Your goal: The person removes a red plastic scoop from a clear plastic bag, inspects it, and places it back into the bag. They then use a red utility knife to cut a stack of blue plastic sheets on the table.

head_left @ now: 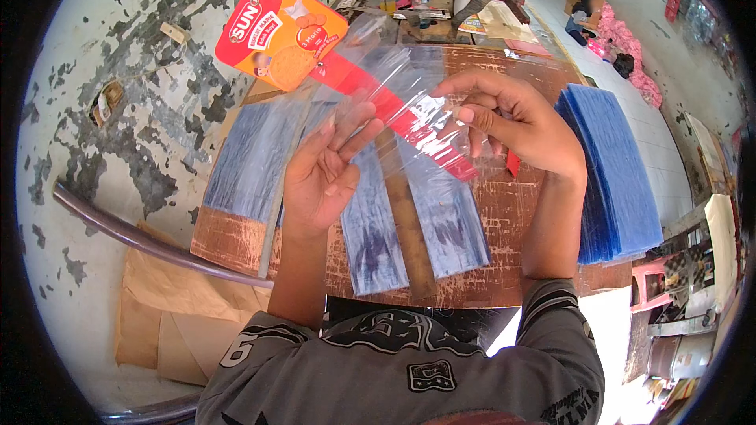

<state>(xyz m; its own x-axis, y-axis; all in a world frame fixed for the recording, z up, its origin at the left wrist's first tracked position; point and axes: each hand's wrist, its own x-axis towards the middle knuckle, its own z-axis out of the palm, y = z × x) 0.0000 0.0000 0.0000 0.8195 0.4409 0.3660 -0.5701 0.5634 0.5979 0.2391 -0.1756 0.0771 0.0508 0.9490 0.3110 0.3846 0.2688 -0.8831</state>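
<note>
A long clear plastic wrapper (370, 83) with a red and orange printed end showing biscuits is held up over a worn wooden table (512, 212). My right hand (512, 122) pinches its lower, clear end between thumb and fingers. Under the wrapper my left hand (323, 169) is spread palm up, its fingertips touching the film. Several stacks of clear bluish plastic sheets (252, 157) lie flat on the table below both hands.
A thick pile of blue-tinted plastic sheets (614, 173) sits at the table's right edge. A wooden slat (405, 212) lies between the flat stacks. At left are a peeling wall (118, 110), a metal pipe and brown paper (173, 307). A cluttered bench stands behind.
</note>
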